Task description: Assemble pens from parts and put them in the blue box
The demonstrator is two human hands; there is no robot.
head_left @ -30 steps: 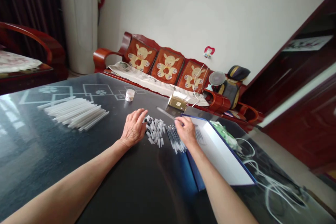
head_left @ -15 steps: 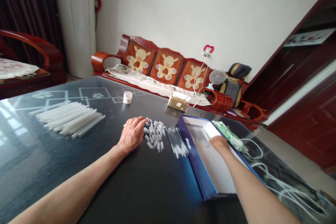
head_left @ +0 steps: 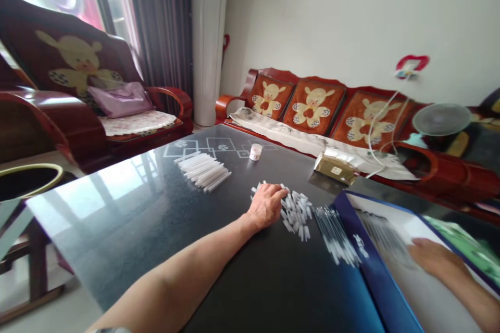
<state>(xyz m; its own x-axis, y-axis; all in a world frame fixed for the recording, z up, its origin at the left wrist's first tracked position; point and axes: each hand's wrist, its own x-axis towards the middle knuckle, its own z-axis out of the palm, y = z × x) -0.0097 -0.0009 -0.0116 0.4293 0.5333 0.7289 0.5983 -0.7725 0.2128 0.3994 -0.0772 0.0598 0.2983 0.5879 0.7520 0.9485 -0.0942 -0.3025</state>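
left hand (head_left: 267, 205) is resting on the dark glossy table (head_left: 128, 229), right at the near-left edge of a messy heap of clear pen caps (head_left: 297, 213), fingers bunching close together and curving over a few of them, tho i can't tell if they're pinching any. just right of the caps a bundle of thin ink refills (head_left: 336, 234) is lying beside the blue box (head_left: 385, 286). right hand (head_left: 437, 257) is reaching inside that box, near a blurry row of pens (head_left: 385, 231), its fingertips are hiding from view so can't tell if they're gripping anything. white pen barrels (head_left: 205, 170) are lying stacked off to the left, with a little white jar (head_left: 255, 152) sitting behind the caps.
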